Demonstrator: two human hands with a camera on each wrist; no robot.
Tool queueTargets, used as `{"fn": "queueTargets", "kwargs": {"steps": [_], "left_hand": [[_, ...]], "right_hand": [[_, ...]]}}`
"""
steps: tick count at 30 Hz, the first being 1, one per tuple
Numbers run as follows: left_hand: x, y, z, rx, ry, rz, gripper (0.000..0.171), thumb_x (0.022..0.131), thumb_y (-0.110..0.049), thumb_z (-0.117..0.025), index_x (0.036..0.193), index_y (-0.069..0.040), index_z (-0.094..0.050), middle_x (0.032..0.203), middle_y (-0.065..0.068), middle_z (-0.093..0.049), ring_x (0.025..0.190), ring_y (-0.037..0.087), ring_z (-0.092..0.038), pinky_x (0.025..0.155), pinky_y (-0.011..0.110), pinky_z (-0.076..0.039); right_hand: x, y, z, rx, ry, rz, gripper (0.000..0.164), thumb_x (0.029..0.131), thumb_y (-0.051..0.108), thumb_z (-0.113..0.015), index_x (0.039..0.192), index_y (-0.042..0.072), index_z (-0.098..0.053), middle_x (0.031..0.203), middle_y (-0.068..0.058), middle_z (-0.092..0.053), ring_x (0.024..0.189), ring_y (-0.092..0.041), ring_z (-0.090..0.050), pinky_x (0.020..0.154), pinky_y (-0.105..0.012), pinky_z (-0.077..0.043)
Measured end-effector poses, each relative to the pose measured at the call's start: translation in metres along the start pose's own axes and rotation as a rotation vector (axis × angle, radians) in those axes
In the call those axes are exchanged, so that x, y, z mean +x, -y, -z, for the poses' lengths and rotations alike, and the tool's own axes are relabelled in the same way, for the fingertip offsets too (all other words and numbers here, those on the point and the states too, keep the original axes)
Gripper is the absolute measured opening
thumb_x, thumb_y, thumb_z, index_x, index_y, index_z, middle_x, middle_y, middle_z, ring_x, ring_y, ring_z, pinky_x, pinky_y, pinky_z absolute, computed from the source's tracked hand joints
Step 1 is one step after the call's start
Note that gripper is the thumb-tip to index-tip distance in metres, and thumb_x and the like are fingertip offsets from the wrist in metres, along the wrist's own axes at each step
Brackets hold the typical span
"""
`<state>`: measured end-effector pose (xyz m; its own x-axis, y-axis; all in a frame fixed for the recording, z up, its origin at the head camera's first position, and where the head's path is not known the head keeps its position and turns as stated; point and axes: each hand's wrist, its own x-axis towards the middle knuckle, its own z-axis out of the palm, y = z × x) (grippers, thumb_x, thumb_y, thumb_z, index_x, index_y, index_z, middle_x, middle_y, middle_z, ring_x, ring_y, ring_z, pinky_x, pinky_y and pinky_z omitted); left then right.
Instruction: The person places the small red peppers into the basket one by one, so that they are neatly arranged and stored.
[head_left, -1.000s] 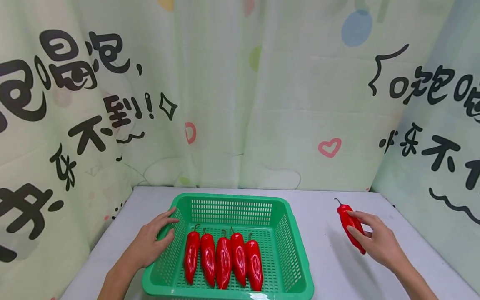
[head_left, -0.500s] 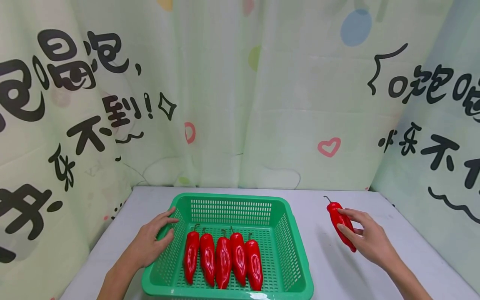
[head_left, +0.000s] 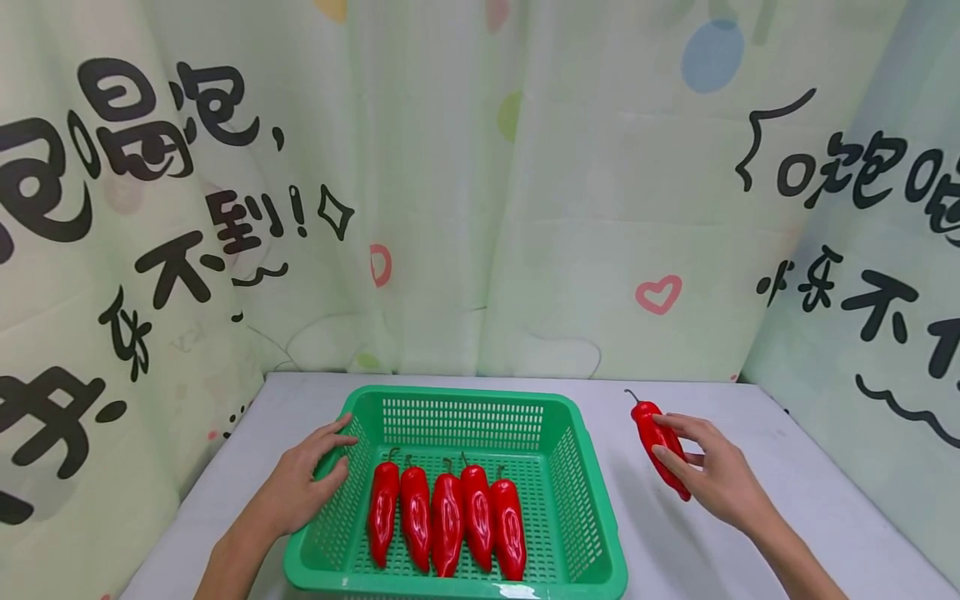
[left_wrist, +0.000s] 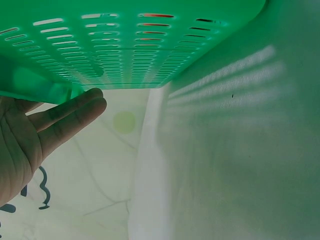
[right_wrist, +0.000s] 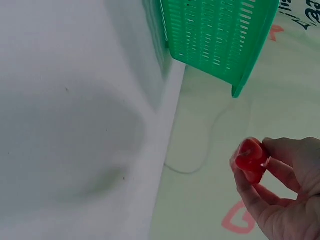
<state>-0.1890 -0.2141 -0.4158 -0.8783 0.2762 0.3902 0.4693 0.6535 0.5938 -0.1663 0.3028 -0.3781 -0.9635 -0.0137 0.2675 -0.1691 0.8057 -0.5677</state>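
Observation:
My right hand [head_left: 708, 471] pinches a glossy red chili pepper [head_left: 651, 429] between thumb and fingers, raised over the table to the right of the basket, its curled stem pointing up and away. The right wrist view shows the pepper's lower end [right_wrist: 250, 157] between the fingertips. On the left, my left hand [head_left: 311, 479] rests at the rim of the green plastic basket [head_left: 457, 395], thumb and two fingertips over the edge. In the left wrist view two straight fingers [left_wrist: 75, 117] lie outside the basket wall. Several red chili peppers [head_left: 447, 517] lie side by side inside the basket, stems away from me.
The white table [head_left: 720, 554] carries the basket and shows the held pepper's shadow. A pale green curtain [head_left: 570, 208] with black lettering closes off the back and both sides.
My right hand has moved left with the chili pepper, closer to the basket. The left hand, the basket and the peppers in it have stayed put.

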Motion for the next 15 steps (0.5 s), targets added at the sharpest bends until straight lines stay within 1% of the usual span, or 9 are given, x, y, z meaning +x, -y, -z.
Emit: {"fn": "queueTargets", "kwargs": {"steps": [15], "left_hand": [[0.000,0.001,0.000,-0.011,0.003,0.003,0.029,0.097,-0.007,-0.062,0.125,0.000,-0.068,0.153,0.018,-0.050,0.139,0.045,-0.047,0.105,0.064,-0.045]], "right_hand": [[0.003,0.023,-0.009,0.031,-0.005,0.057,0.060,0.089,0.018,-0.080,0.142,0.005,-0.056,0.137,-0.024,-0.054,0.119,-0.044,-0.056,0.078,-0.047,-0.063]]}}
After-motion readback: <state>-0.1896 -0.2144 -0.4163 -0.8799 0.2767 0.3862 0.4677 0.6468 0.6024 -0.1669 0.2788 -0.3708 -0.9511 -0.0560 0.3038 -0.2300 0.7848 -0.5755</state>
